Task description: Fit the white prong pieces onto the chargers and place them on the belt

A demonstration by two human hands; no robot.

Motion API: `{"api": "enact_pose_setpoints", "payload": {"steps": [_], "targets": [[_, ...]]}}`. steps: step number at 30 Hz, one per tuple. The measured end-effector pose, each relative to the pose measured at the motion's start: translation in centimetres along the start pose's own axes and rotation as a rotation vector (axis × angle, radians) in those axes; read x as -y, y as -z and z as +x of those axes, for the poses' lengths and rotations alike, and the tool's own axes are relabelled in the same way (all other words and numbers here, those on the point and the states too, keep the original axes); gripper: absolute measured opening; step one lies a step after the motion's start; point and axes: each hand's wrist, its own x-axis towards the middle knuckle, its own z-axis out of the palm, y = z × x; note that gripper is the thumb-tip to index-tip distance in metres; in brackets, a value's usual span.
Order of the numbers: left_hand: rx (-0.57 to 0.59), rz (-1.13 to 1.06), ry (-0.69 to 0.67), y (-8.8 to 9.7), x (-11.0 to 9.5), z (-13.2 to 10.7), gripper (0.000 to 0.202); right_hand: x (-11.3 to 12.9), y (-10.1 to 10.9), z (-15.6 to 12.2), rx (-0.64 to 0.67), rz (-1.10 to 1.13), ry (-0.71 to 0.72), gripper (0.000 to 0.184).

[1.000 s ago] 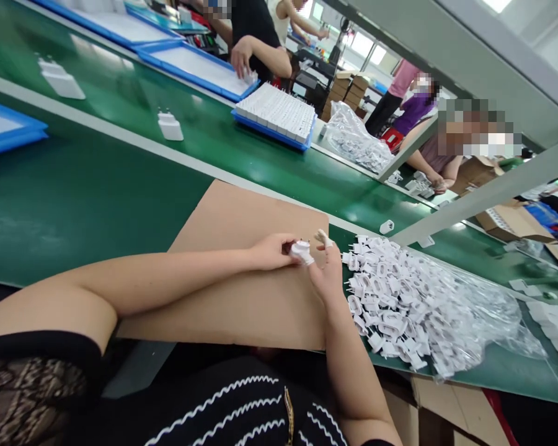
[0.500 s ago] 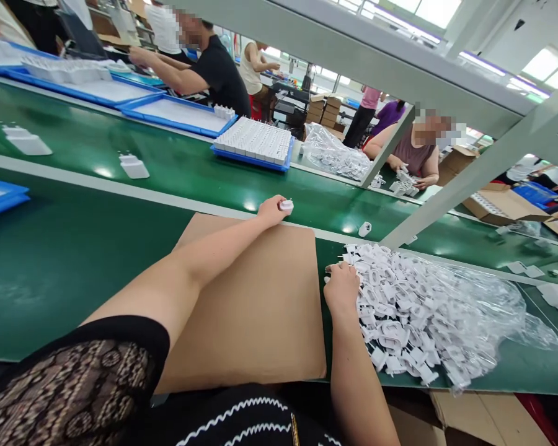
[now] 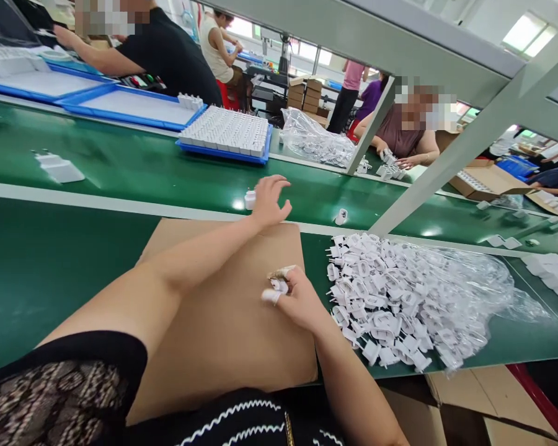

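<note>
My left hand [image 3: 270, 201] hovers over the green conveyor belt with its fingers spread and nothing in them. Just behind it lies a white plug adapter [image 3: 250, 199], partly hidden by the hand. Above the brown cardboard sheet [image 3: 232, 310], my right hand [image 3: 297, 297] pinches a small white plug housing [image 3: 279, 286]. Fingertips of that hand have white coverings. To its right spreads a heap of white plug housings [image 3: 381, 297], many with pins showing, spilling from a clear plastic bag [image 3: 483, 279].
A blue tray [image 3: 223, 133] packed with white adapters stands beyond the belt. More adapters ride on the belt, one at left [image 3: 58, 167] and one at right [image 3: 341, 216]. A slanted grey post [image 3: 446, 148] rises beyond the heap. Co-workers sit across the line.
My left hand has let go of the white adapter on the belt and opened. My right hand has moved left from the heap to over the cardboard, with a plug housing in it.
</note>
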Motion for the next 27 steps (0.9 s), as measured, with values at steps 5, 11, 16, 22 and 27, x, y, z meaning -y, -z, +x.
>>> {"api": "enact_pose_setpoints", "payload": {"steps": [5, 11, 16, 22, 27], "targets": [[0.546, -0.121, -0.044, -6.1, -5.6, 3.2, 0.05, -0.1, -0.2, -0.2, 0.07, -0.162, 0.018, 0.034], [0.668, -0.111, 0.359, -11.5, -10.9, 4.4, 0.053, 0.0, 0.3, -0.1, 0.056, -0.184, 0.024, 0.03], [0.604, -0.202, 0.333, -8.7, -9.3, 2.4, 0.026, -0.3, 0.9, 0.4, -0.169, -0.049, -0.027, 0.026], [0.507, -0.41, 0.419, 2.1, -4.1, -4.4, 0.036, 0.2, 1.7, 1.6, -0.313, 0.771, -0.149, 0.043], [0.536, -0.547, 0.536, 9.3, -4.6, -12.2, 0.04, 0.4, 1.6, 1.8, -0.226, 0.865, -0.154, 0.042]]}}
